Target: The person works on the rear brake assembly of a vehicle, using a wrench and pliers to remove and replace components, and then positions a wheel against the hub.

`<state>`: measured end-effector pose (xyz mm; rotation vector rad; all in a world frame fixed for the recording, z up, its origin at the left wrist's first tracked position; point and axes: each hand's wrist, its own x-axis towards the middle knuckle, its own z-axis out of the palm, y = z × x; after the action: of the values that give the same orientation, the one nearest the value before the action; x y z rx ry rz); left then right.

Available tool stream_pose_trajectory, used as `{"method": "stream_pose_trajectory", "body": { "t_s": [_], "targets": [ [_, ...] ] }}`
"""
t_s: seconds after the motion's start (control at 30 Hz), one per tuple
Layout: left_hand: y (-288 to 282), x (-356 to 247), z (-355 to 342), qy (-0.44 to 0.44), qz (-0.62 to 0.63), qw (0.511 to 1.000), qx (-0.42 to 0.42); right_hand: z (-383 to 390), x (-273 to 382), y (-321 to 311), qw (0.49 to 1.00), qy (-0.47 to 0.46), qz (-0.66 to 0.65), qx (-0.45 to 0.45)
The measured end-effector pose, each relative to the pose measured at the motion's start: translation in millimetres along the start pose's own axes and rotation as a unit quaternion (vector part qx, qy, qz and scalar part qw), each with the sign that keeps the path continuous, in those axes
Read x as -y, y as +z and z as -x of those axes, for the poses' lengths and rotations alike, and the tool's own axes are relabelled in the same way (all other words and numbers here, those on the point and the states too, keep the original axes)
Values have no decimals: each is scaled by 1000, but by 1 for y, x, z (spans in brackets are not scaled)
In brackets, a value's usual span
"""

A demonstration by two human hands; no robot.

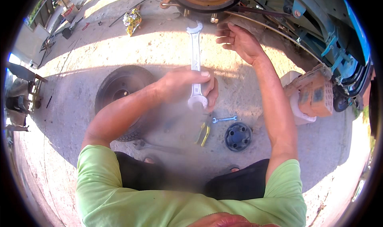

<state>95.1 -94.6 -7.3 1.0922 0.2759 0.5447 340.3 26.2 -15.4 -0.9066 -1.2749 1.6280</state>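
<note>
My left hand point(195, 85) grips a large double open-end wrench point(195, 47) around its lower half, holding it lengthwise with one jaw toward the vehicle. My right hand point(239, 41) is raised open to the right of the wrench, fingers apart and slightly bent, just below the dark round hub assembly point(205, 3) with its orange-brown inner part. On the concrete under my arms lie a tire on its rim point(113, 83), a small wrench point(224, 119), yellow-handled pliers point(205, 135) and a dark hub cap with holes point(238, 137). A long tool below the tire is blurred.
The blue vehicle frame point(331, 39) overhangs the right, with cables and rods. Bricks and blocks point(315, 95) are stacked beneath it. A crumpled yellow bag point(133, 21) lies on the concrete ground point(72, 95) toward the back. Dark metal furniture or equipment point(18, 99) stands at the left edge.
</note>
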Motion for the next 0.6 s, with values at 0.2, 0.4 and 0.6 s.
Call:
{"method": "stream_pose_trajectory", "body": {
  "t_s": [0.2, 0.4, 0.6],
  "targets": [
    [-37, 66, 18, -167, -37, 976, -132, -16, 4, 30, 993, -59, -42, 88],
    [-94, 109, 23, -181, -104, 957, -201, -17, 2, 31, 992, -111, 54, 4],
    [-142, 141, 47, -193, -125, 931, -284, -13, 6, 54, 992, -111, 39, -48]
  ]
}}
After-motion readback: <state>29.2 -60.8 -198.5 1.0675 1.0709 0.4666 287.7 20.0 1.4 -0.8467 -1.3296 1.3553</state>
